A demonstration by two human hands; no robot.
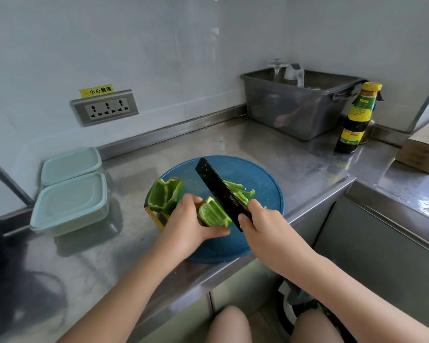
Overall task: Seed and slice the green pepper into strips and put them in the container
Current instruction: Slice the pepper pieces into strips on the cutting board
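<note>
A stainless steel counter (258, 144) runs along a corner of glossy white wall (134, 45). On it lies one round blue board (265, 189), its surface flecked with small bits.

There are two larger parts of the green pepper. One hollow pepper half (165, 194) sits at the board's left edge. One curved pepper piece (212, 214) lies inner side up in the middle. A small pile of thin strips (238, 191) lies just past the blade.

The left hand (186, 219) grips the pepper piece, fingers curled over it and thumb along its near end. The right hand (263, 221) is closed round the handle of one black, rectangular knife (216, 184). The blade stands between the piece and the strips and bears a small white mark too small to read.

To the left are two clear square boxes with pale green lids on, the near container (71, 201) touching the far container (71, 164).

At the back stands one grey translucent tub (295, 107) with glassware showing above its rim. Beside it is one dark bottle (356, 120) with a yellow cap and a green-and-yellow label, its print illegible. One cardboard box (421, 149) sits at the right.

One metal socket panel (104, 107) holds three outlets. A yellow sticker (96, 91) above it reads 小心触电.
</note>
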